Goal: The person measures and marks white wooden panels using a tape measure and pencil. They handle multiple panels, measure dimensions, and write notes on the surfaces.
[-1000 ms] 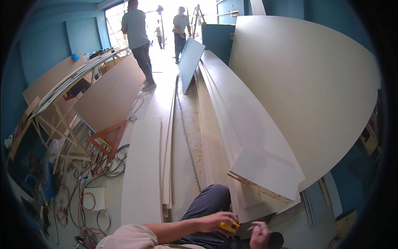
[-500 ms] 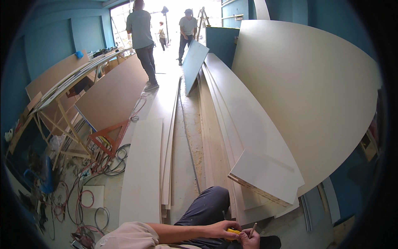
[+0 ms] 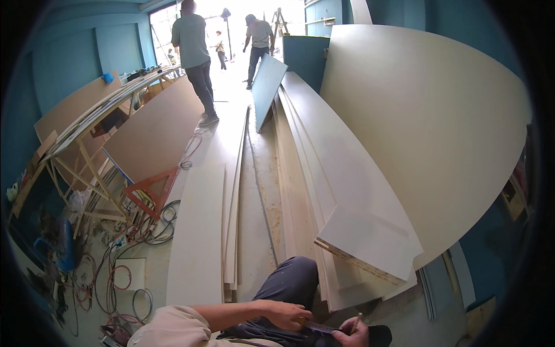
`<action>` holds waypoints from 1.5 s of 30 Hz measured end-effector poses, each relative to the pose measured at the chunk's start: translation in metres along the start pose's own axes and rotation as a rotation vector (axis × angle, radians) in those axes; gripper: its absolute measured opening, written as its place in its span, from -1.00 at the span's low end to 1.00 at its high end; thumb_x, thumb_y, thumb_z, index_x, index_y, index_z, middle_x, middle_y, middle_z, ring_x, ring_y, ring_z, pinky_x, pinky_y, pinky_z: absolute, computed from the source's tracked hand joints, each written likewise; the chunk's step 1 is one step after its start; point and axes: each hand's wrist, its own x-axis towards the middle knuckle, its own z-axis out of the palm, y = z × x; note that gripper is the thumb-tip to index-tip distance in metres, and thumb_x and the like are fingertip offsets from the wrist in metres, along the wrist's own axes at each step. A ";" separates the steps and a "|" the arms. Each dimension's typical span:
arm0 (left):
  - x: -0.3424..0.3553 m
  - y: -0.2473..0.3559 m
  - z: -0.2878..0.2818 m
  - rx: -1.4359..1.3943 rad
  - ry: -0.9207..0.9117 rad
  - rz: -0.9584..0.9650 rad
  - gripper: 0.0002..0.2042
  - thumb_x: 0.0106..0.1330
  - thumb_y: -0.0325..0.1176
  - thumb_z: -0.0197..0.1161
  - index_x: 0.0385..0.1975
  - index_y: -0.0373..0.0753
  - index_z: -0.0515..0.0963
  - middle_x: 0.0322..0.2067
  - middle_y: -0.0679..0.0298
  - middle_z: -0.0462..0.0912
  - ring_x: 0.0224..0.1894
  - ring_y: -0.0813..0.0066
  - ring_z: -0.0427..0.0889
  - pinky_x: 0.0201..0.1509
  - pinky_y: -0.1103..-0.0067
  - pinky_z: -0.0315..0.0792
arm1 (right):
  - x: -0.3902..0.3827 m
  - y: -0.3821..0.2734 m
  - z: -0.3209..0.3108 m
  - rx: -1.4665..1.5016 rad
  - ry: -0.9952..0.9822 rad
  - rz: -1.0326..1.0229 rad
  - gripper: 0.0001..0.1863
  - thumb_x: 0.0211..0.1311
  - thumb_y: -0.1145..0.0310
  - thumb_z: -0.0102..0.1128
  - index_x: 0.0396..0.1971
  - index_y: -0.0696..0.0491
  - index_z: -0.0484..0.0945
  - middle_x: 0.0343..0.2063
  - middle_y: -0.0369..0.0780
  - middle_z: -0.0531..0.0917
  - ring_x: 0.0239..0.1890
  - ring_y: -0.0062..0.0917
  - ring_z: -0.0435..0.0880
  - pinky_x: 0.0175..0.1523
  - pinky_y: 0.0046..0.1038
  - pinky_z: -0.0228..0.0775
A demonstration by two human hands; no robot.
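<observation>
One tape [image 3: 318,327] stretches on the near side of the small board [image 3: 370,242], its case [image 3: 300,320] within the curled left hand [image 3: 285,315], its blade pinched by the right hand [image 3: 353,333], apparently for straightness; a pencil [image 3: 358,320] sits there too, probably for readiness.

Legible texts, labels, numbers or signs: none. Measuring-tape blade [image 3: 321,328], pale strip, running between the left hand [image 3: 285,315] and the right hand [image 3: 354,334]: any markings on it too small and blurred to read.
</observation>
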 end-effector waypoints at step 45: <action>-0.060 -0.061 -0.013 0.448 0.977 0.015 -0.79 0.22 -0.57 0.19 -0.15 -0.27 0.58 -0.26 0.09 0.61 -0.15 0.06 0.62 -0.08 0.31 0.51 | 0.002 0.016 -0.094 -0.642 0.508 -0.410 -0.86 0.26 0.45 0.25 -0.22 0.15 0.61 -0.15 -0.04 0.59 -0.16 -0.14 0.56 -0.13 -0.27 0.42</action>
